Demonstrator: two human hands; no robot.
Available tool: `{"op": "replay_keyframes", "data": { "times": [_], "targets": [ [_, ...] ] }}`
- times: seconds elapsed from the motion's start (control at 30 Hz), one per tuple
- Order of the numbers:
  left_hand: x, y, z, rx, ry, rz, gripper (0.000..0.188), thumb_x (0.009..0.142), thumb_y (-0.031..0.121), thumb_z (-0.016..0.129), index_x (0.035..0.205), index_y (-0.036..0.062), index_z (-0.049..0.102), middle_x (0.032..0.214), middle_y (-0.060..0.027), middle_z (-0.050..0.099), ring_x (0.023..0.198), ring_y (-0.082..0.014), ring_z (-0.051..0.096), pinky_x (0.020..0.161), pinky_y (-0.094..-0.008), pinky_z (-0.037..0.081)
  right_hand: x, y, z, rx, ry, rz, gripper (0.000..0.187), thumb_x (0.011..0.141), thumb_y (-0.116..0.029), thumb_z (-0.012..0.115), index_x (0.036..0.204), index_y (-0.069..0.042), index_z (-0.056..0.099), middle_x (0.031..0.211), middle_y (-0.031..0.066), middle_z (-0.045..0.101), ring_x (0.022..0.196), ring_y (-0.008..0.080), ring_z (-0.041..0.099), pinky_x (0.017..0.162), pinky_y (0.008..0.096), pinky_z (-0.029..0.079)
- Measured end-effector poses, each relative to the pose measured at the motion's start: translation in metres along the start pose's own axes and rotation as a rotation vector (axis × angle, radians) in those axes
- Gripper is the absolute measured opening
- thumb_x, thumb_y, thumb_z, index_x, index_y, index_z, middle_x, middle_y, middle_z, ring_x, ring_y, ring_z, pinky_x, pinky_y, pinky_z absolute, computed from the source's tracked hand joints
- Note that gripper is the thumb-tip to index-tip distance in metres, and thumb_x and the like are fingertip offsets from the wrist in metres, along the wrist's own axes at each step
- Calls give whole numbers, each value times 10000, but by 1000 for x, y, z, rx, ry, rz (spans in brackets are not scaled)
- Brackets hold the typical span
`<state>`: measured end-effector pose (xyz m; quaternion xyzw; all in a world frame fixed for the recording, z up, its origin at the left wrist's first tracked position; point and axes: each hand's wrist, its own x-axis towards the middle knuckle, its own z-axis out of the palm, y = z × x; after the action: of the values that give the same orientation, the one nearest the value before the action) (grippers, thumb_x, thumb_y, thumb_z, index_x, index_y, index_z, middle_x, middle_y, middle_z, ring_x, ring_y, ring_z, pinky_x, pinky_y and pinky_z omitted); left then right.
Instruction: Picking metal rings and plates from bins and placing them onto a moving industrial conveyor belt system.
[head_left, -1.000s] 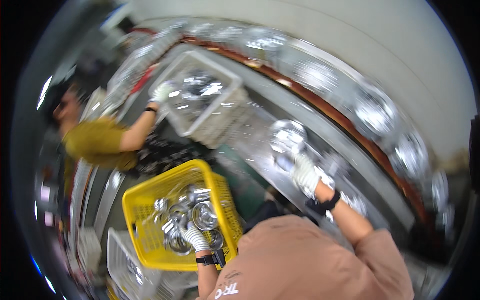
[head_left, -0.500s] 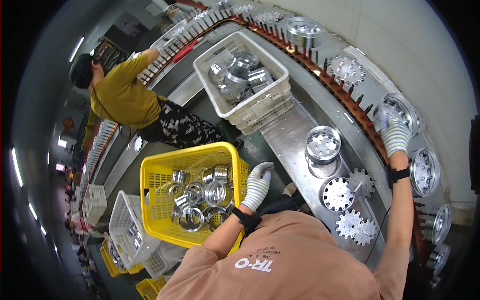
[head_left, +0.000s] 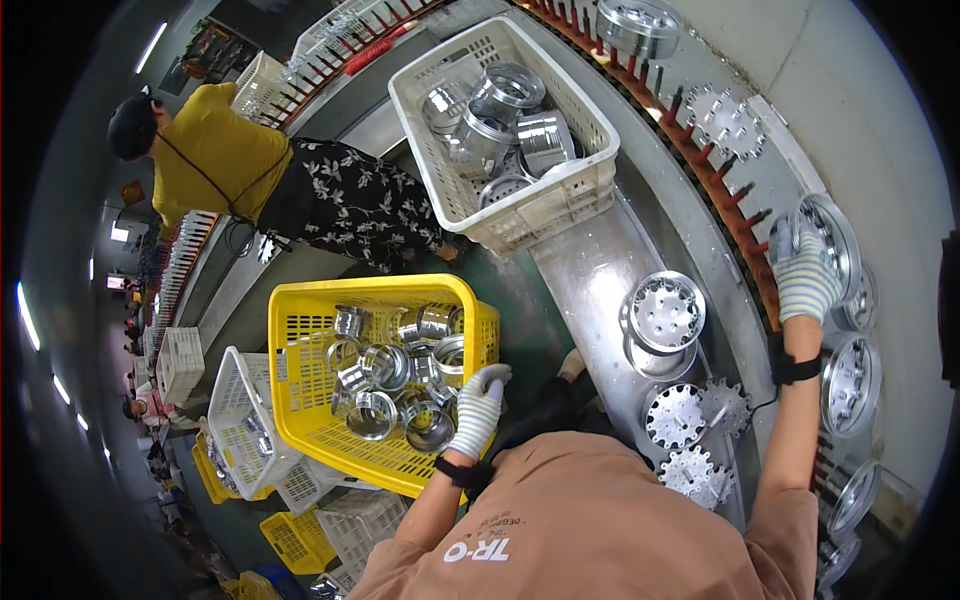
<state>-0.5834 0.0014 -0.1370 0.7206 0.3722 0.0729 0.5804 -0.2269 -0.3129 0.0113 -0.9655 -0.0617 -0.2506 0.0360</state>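
- Metal wheel [head_left: 832, 240] is sitting at the frame's right.
- Right hand [head_left: 806, 284] is touching its rim; whether gripping, cannot tell.
- Left hand [head_left: 479, 412] is hanging loosely open, apparently empty.
- Steadying evenly is probably preventing scratches.

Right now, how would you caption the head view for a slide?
Gloved right hand at a silver wheel; gloved left hand beside a yellow basket of metal rings.

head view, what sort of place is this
Most likely a factory workshop: red pegs line a curving rail, a yellow crate holds shiny metal rings, and a co-worker stands nearby.
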Motion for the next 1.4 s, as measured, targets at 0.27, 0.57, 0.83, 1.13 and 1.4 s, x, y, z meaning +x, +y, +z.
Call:
{"op": "replay_keyframes", "data": {
  "times": [0.27, 0.57, 0.83, 1.13, 1.4],
  "targets": [
    [65, 40, 33, 7, -335, 192, 209, 912, 21, 537, 1076, 16, 666, 982, -106, 695, 947, -169, 656, 877, -295, 504, -1, 5, 2, 327, -176, 96, 322, 924, -291, 622, 1038, 3, 687, 921, 209, 687, 861, 361, 655, 788, 418, 495],
    [135, 165, 85, -61, -670, 226, 207, 934, 52, 525, 1077, -23, 656, 1006, -89, 692, 953, -159, 633, 898, -275, 477, 48, 106, -61, 380, -121, 69, 366, 867, -299, 693, 1151, -72, 654, 1084, 149, 669, 1037, 302, 632, 890, 375, 488],
    [126, 340, 251, 370, -671, 1305, 287, 794, 202, 741, 1008, 23, 671, 1015, -168, 635, 987, -329, 600, 881, -397, 466, 26, 166, -9, -352, -731, -245, 291, 884, -314, 601, 885, -42, 705, 868, 208, 690, 821, 357, 672, 730, 431, 525],
    [178, 375, 413, 1423, -431, 1142, 637, 874, 576, 550, 1133, 0, 633, 1026, -254, 670, 1010, -416, 634, 883, -473, 498, -155, 109, -110, -55, -437, -148, 143, 774, -217, 639, 788, -84, 589, 635, 95, 592, 637, 295, 603, 603, 425, 458],
    [178, 352, 362, 1142, -512, 1188, 398, 786, 382, 718, 943, 18, 684, 825, -244, 649, 750, -421, 603, 726, -455, 481, -298, 163, -112, 77, 48, 524, 299, 760, -120, 669, 1051, -63, 632, 829, 141, 635, 766, 332, 615, 670, 436, 485]
  ]
}}
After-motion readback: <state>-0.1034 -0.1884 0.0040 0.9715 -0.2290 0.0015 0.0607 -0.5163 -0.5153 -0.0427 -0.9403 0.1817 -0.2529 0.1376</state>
